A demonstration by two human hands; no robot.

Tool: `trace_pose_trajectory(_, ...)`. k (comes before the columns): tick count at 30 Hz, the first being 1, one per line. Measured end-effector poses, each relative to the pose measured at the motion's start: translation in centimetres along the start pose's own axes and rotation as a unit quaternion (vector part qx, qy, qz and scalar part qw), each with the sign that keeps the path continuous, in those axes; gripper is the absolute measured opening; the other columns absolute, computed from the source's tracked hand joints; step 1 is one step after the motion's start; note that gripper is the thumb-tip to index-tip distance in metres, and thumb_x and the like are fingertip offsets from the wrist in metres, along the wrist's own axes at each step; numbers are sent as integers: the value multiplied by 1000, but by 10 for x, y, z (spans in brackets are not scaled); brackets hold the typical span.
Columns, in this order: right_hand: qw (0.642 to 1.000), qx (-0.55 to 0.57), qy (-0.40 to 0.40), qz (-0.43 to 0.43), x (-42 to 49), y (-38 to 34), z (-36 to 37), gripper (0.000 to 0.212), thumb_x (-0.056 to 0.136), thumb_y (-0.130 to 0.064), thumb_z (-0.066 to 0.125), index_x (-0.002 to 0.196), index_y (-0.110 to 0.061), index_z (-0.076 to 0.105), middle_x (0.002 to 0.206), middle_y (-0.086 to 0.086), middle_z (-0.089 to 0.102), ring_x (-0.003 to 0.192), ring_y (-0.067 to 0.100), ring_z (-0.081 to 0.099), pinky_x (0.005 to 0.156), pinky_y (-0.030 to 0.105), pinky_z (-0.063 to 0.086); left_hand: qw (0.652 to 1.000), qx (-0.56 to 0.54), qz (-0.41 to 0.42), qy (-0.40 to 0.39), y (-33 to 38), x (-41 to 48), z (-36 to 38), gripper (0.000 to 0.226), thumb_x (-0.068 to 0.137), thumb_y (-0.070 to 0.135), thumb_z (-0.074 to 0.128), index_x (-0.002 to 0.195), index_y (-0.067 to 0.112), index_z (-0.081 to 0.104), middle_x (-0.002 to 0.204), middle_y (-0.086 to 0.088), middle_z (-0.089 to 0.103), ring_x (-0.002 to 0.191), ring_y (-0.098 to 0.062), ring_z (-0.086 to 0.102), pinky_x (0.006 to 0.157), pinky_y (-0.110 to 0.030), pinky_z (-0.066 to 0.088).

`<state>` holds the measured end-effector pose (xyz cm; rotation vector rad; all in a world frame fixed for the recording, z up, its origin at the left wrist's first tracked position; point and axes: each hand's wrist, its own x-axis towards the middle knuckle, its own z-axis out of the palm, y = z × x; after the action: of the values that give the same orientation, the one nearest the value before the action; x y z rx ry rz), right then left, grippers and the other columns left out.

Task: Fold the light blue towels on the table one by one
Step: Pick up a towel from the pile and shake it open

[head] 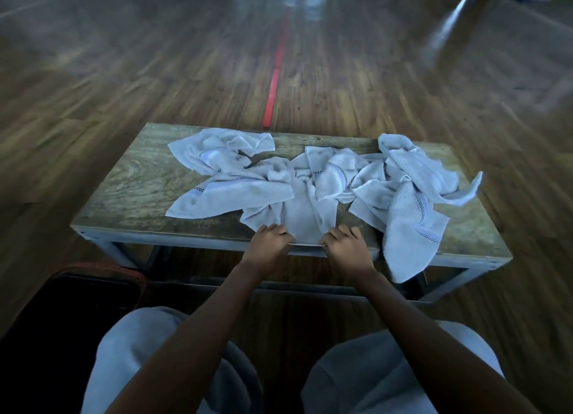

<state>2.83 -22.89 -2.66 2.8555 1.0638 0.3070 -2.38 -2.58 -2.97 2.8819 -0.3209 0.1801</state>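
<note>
The left hand (268, 243) and right hand (348, 243) met at the near edge of the wooden surface (130, 184). Their fingers (279, 231) were curled tight on the near hem of the middle towel (305, 217). The left towel (223, 162) lay crumpled beside it, and the right towel (409, 215) hung over the edge.

Dim, bluish light is filling the room. Pale glare is streaking the far wooden floor (307, 10). Frame edges are smearing and curving; the central light blue towels (310, 181) are looking sharper.
</note>
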Motion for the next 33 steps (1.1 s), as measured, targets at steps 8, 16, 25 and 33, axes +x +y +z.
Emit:
trace_pose_trajectory(8,991,125,25,-38,21,16,-59,23,91,-27,35,92,-19,56,89,-2,66,88,23,56,77,33,26,999,20,-16,45,-6,11,-68,25,97,30,42,103,21,64,104,2,69,102,-19,60,95,-34,31)
trace_pose_trajectory(16,946,311,80,33,104,59,-218,7,88,-14,62,91,-9,64,77,0,61,74,16,52,70,22,39,986,-104,-37,123,1,81,-246,26,85,38,41,87,28,66,82,9,69,77,-14,62,69,-29,47)
trace_pose_trajectory(25,958,234,166,29,140,90,-392,28,88,-24,63,68,-34,46,75,-15,58,79,8,52,85,33,36,974,-41,30,222,41,119,-417,20,94,11,53,101,4,71,97,-8,73,89,-20,66,69,-11,39)
trace_pose_trajectory(33,971,220,92,1,127,102,-454,10,88,-29,64,89,-19,62,83,-9,61,82,10,56,76,27,40,968,-38,56,243,58,109,-464,19,94,17,56,104,8,68,97,-3,70,86,-15,64,78,-21,49)
